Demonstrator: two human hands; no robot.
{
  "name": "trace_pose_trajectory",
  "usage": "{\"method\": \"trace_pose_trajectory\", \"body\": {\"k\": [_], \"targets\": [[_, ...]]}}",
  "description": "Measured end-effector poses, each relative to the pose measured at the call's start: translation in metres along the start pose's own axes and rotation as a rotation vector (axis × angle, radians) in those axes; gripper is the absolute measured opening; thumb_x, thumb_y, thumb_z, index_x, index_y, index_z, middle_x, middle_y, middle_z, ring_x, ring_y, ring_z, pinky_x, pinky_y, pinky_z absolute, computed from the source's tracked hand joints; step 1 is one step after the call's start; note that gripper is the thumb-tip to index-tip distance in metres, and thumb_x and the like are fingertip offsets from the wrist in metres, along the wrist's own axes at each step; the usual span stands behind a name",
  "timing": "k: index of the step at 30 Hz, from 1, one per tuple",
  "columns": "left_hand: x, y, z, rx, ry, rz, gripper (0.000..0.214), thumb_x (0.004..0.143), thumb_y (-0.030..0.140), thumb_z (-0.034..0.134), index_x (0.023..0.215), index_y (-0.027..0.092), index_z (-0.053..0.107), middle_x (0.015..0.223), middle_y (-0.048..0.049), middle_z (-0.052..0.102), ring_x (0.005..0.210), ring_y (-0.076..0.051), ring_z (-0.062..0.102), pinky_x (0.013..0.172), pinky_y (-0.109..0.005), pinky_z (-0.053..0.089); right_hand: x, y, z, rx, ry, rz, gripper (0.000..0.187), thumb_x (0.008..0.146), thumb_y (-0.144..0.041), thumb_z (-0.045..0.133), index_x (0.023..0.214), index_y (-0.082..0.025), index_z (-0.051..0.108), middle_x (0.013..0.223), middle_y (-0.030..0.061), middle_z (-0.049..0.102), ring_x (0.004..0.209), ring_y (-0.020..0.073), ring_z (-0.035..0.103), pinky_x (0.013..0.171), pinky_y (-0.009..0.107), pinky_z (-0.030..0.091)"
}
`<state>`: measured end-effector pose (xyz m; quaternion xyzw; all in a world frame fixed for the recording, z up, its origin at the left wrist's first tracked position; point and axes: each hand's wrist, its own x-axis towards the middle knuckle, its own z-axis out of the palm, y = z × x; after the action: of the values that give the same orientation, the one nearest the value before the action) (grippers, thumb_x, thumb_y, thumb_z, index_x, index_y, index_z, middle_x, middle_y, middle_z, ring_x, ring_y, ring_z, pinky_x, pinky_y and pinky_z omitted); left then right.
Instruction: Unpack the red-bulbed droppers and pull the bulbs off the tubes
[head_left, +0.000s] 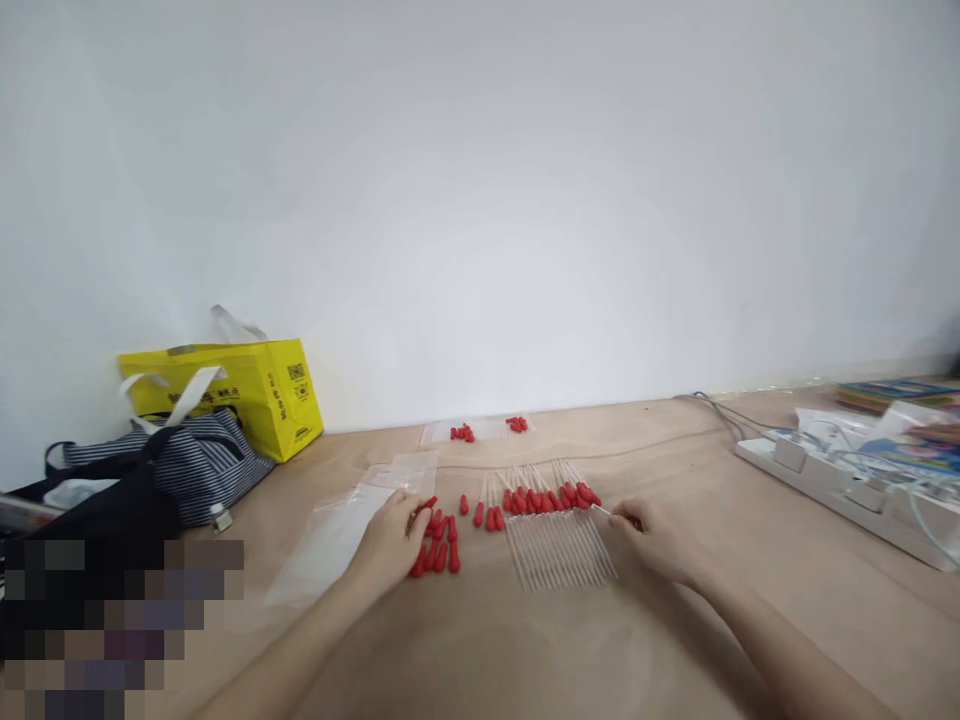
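My left hand (391,537) is closed, thumb and fingers pinching a red rubber dropper bulb (430,502). Several loose red bulbs (441,556) lie beside and below its fingertips. On the right, my right hand (654,538) grips a thin pale dropper tube (601,510) that points left. Between the hands, a row of clear dropper tubes (562,552) lies side by side on the table. Just beyond it are several droppers (534,498), red bulbs toward me and tubes pointing away. A single bulb (463,504) lies apart, left of them.
Clear plastic bags (330,535) lie left of my left hand. Farther back, another bag (491,430) holds more red bulbs and tubes. A yellow bag (225,385) and a striped bag (202,465) stand at left. A white power strip (832,495) with cables lies at right.
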<state>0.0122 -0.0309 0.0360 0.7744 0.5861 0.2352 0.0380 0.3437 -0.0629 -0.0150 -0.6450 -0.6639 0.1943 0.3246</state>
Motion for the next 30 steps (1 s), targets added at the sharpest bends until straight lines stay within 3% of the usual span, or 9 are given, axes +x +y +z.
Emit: {"method": "trace_pose_trajectory", "body": {"k": [4,8,16,20,24,30], "targets": [[0.044,-0.009,0.001,0.062,-0.076,-0.116,0.015,0.073,0.017,0.051,0.085,0.017,0.060,0.072,-0.0003,0.063,0.070,-0.014,0.059,0.062,-0.022,0.042,0.002,0.007,0.006,-0.044,0.036,0.078,0.020,0.070,-0.021,0.042,0.058,-0.016,0.058,0.055,0.0011,0.059,0.058,0.0156,0.053,0.052,0.022,0.032],[0.065,-0.006,0.014,0.120,-0.136,-0.206,0.013,0.064,0.017,0.059,0.078,0.017,0.058,0.070,-0.0004,0.064,0.068,-0.015,0.060,0.054,-0.020,0.039,0.004,0.010,0.018,-0.032,0.127,0.089,0.021,0.067,-0.014,0.041,0.075,-0.016,0.060,0.065,0.0027,0.062,0.064,0.0157,0.056,0.056,0.022,0.036],[0.059,0.017,0.023,0.205,-0.267,-0.226,0.011,0.060,0.028,0.062,0.061,0.018,0.059,0.066,-0.0044,0.067,0.065,-0.020,0.061,0.052,-0.024,0.039,0.006,0.002,0.028,-0.079,0.133,0.091,0.018,0.071,-0.014,0.041,0.081,-0.013,0.056,0.065,0.0043,0.063,0.062,0.0160,0.058,0.056,0.023,0.038],[0.058,0.031,0.026,0.240,-0.244,-0.166,0.019,0.066,0.039,0.056,0.067,0.020,0.062,0.076,-0.0038,0.068,0.077,-0.021,0.061,0.065,-0.028,0.041,0.006,-0.002,0.028,-0.083,0.130,0.095,0.019,0.072,-0.016,0.041,0.080,-0.013,0.058,0.068,0.0057,0.064,0.065,0.0172,0.059,0.058,0.025,0.039],[0.057,0.047,0.038,0.280,-0.236,-0.093,0.014,0.066,0.034,0.057,0.069,0.023,0.064,0.084,-0.0024,0.067,0.089,-0.022,0.058,0.078,-0.032,0.038,0.009,0.002,0.031,-0.089,0.130,0.082,0.022,0.068,-0.012,0.042,0.081,-0.013,0.060,0.074,0.0063,0.065,0.070,0.0174,0.060,0.062,0.025,0.040],[0.057,0.060,0.050,0.394,-0.197,-0.103,0.017,0.064,0.027,0.057,0.074,0.017,0.066,0.094,-0.0123,0.065,0.100,-0.030,0.052,0.082,-0.039,0.035,0.014,0.005,0.033,-0.131,0.158,0.040,0.022,0.071,-0.016,0.041,0.077,-0.014,0.063,0.074,0.0073,0.065,0.070,0.0189,0.059,0.064,0.026,0.039]]}}
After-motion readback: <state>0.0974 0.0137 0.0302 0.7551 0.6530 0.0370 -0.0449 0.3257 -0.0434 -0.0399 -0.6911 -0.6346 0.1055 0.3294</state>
